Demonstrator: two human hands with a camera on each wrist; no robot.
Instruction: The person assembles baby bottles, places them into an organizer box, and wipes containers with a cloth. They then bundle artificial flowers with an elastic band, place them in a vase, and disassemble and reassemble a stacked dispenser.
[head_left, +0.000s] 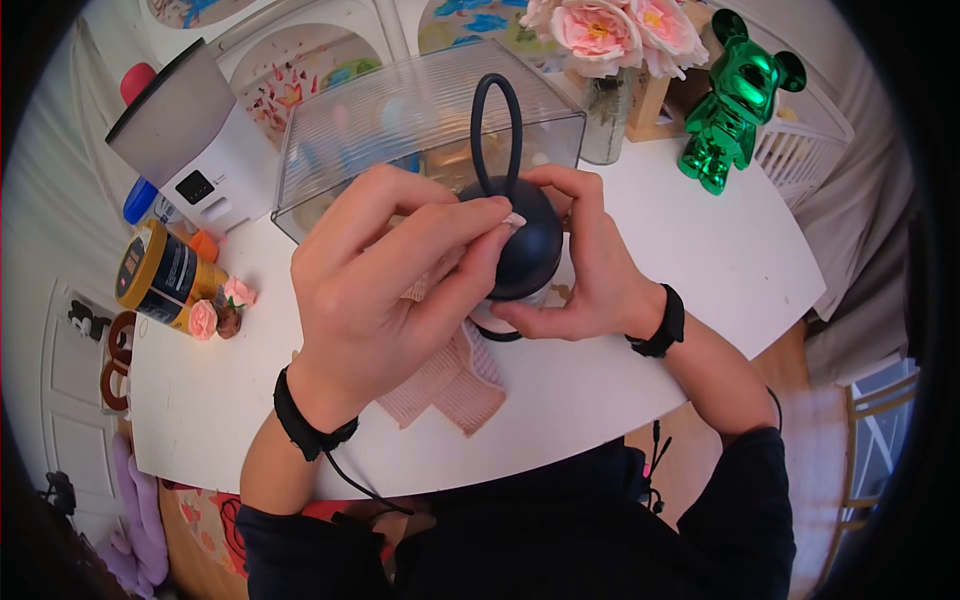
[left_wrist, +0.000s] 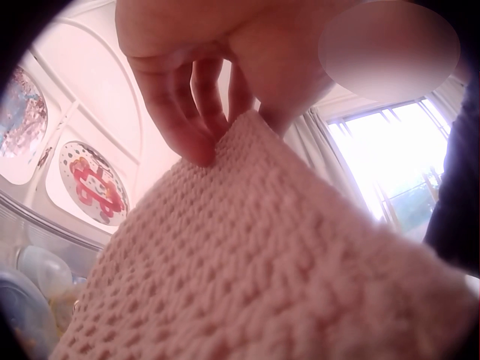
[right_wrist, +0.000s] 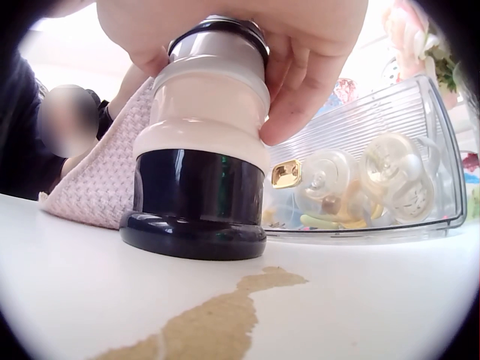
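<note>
A bottle [right_wrist: 206, 112] with a pale body, a black base and a rounded black lid [head_left: 532, 255] stands upright on the white table. From the lid rises a black carrying loop [head_left: 476, 135]. My right hand [head_left: 598, 265] grips the bottle's upper part from the right, thumb toward me. Fingertips and thumb of my left hand [head_left: 375, 275] pinch a corner of a pink textured cloth [left_wrist: 247, 247] right at the lid. The rest of the cloth hangs beside the bottle, its lower end lying on the table [head_left: 570, 400].
Behind the bottle is a clear ribbed box [right_wrist: 360, 221] with bottles inside. A white machine [head_left: 215, 165] and a yellow-lidded tub [head_left: 165, 270] stand left, near small pink flowers [head_left: 203, 320]. At the back right are a flower vase [head_left: 603, 115] and a shiny green bear figure [head_left: 735, 100].
</note>
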